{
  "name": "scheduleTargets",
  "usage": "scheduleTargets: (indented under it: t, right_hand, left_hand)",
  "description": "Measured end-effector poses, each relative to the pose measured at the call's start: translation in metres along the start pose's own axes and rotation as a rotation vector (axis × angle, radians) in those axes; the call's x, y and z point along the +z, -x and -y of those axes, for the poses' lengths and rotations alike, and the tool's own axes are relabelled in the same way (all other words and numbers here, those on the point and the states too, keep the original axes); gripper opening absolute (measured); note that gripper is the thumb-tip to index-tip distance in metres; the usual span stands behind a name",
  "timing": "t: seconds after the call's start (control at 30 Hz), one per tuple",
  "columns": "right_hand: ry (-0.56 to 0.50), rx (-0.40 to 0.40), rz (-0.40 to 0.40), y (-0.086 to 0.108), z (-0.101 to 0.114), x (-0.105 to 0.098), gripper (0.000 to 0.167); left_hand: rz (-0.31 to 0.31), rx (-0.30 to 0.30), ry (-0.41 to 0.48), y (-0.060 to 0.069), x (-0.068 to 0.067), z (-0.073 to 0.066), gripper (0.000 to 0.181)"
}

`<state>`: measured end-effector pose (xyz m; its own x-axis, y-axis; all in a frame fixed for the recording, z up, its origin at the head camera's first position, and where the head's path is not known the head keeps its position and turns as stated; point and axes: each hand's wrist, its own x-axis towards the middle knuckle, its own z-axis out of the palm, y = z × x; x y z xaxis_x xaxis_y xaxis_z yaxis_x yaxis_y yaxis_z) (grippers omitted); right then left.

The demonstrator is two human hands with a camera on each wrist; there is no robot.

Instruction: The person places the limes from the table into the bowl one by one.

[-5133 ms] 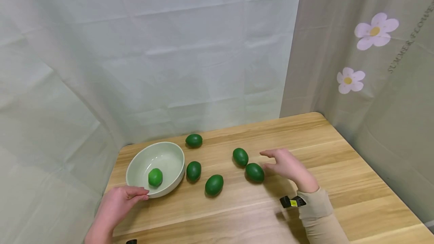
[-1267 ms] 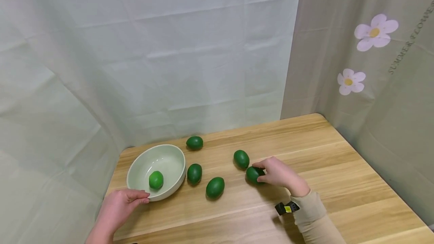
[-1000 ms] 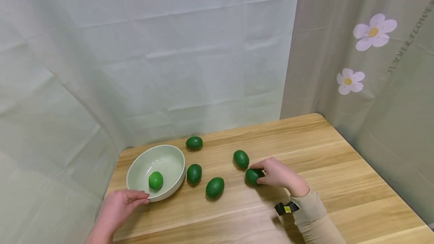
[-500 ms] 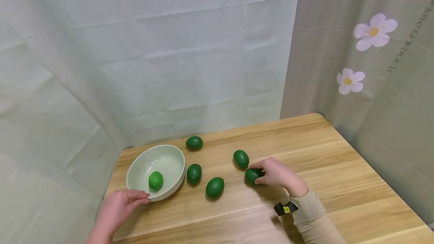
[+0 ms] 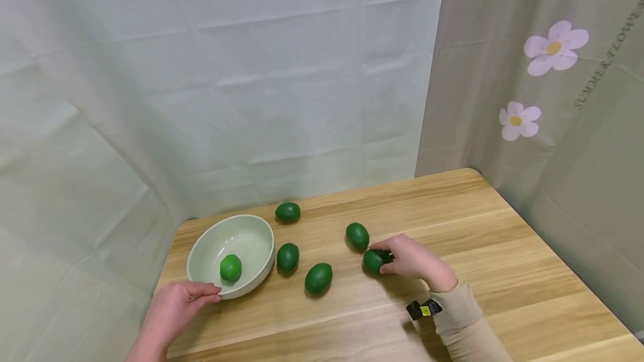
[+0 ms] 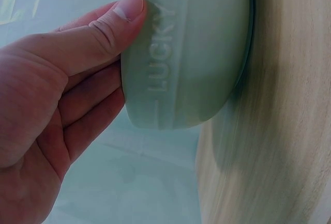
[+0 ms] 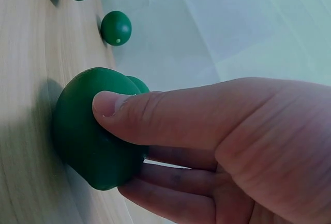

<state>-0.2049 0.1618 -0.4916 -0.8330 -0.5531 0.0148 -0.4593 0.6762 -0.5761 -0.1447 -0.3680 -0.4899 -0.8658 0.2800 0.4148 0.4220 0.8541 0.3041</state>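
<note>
At the near rim of the pale green bowl (image 5: 254,250), the left hand (image 5: 173,309) pinches the edge between thumb and fingers. In the left wrist view the thumb of the left hand (image 6: 62,74) lies on the outer wall of the bowl (image 6: 207,53), over raised lettering. A bright green round fruit (image 5: 231,268) lies inside the bowl. On the right, the right hand (image 5: 415,261) grips a dark green oval fruit (image 5: 373,261) resting on the table. The right wrist view shows the thumb of the right hand (image 7: 207,125) against this fruit (image 7: 88,131).
Another dark green fruit (image 5: 358,236) lies just behind the gripped one. Several more stand between it and the bowl, one near the front (image 5: 318,279) and one by the table's back edge (image 5: 288,212). Pale curtains hang behind the wooden table (image 5: 453,200) and at both sides.
Since the oldest frame, the right hand has moved left and closed round the dark green fruit, which has since shifted slightly left. The left hand has stayed at the bowl's rim.
</note>
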Motion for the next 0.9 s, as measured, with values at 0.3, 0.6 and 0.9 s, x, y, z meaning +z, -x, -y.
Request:
scheduleTargets:
  t: [0.3, 0.6, 0.9]
  right_hand:
    - [-0.012, -0.011, 0.004, -0.0002, 0.0009, -0.0003, 0.040]
    - [0.006, 0.006, 0.017, -0.0012, 0.0003, 0.0012, 0.043]
    - [0.008, 0.003, 0.014, -0.0006, -0.0007, 0.0006, 0.044]
  left_hand:
    - [0.003, 0.001, -0.003, 0.0000, 0.0007, 0.0010, 0.025]
    - [-0.002, -0.002, -0.005, -0.0004, 0.0017, 0.0023, 0.026]
    - [0.020, -0.030, 0.003, -0.0002, 0.0019, 0.0024, 0.024]
